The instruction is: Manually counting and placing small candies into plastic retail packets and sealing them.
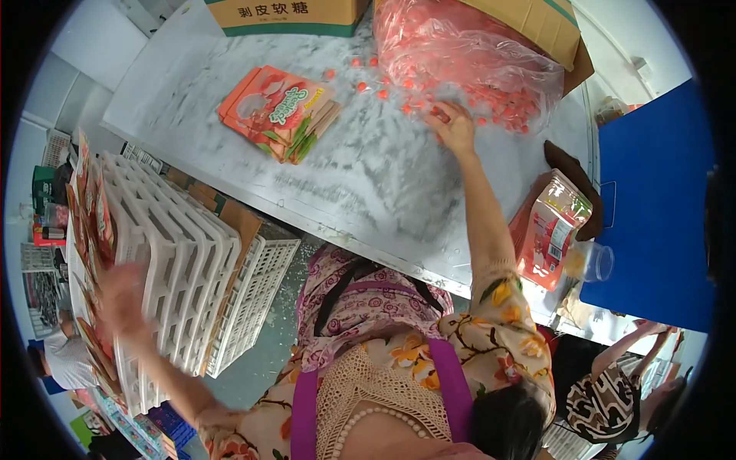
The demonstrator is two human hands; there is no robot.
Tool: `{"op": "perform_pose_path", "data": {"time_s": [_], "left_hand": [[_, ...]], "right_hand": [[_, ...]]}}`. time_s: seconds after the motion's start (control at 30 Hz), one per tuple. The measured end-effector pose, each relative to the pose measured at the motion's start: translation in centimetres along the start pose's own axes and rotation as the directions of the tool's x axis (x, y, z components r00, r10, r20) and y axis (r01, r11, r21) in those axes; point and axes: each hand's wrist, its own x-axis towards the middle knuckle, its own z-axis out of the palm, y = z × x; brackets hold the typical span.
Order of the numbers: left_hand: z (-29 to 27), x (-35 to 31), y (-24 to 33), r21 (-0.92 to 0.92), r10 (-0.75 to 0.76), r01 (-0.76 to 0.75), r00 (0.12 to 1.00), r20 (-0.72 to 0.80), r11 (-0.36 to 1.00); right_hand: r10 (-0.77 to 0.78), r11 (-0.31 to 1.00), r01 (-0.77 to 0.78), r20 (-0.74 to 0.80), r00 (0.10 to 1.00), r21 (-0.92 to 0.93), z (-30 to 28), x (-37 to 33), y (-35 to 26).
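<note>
My right hand [454, 129] reaches over the table among small round red candies [491, 113]. Its fingers are curled together, with red candy showing between them. The candies spill from a large clear plastic bag [437, 38] lying on its side. At the left, my left hand [123, 297] is smeared by motion, beside red pouches [96, 222] lying on top of stacked white plastic crates [184, 245]. Whether it holds anything does not show. A stack of flat red pouches [268, 103] with green leaf print lies on the table, left of the candies.
Cardboard boxes [287, 17] stand along the table's far side. On the right are a standing pouch [553, 222], a clear plastic cup [598, 262], a dark cloth [571, 169] and a blue panel [652, 199]. Another person [606, 399] is at the lower right.
</note>
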Motion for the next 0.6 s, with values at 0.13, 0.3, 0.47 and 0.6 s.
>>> {"op": "perform_pose_path", "data": {"time_s": [0.13,0.3,0.47,0.6], "left_hand": [[21.7,5.3,-4.3,0.084,-0.122,0.097,0.91,0.396,0.992],[38.3,6.8,-6.3,-0.084,-0.024,0.096,0.791,0.611,0.992],[41.2,5.5,-6.8,-0.178,-0.11,0.272,0.785,0.61,0.946],[39.7,4.1,-6.8,-0.112,-0.139,0.287,0.725,0.675,0.951]], "right_hand": [[0.095,0.995,-0.093,0.077,0.992,-0.023,-0.6,-5.2,-3.0],[0.385,0.764,-0.467,0.266,0.884,0.446,-4.0,-11.2,-6.1],[0.595,0.493,-0.621,0.284,0.752,0.609,-8.9,-13.9,-6.2],[0.609,0.551,-0.618,0.237,0.757,0.561,-10.1,-15.6,-6.4]]}}
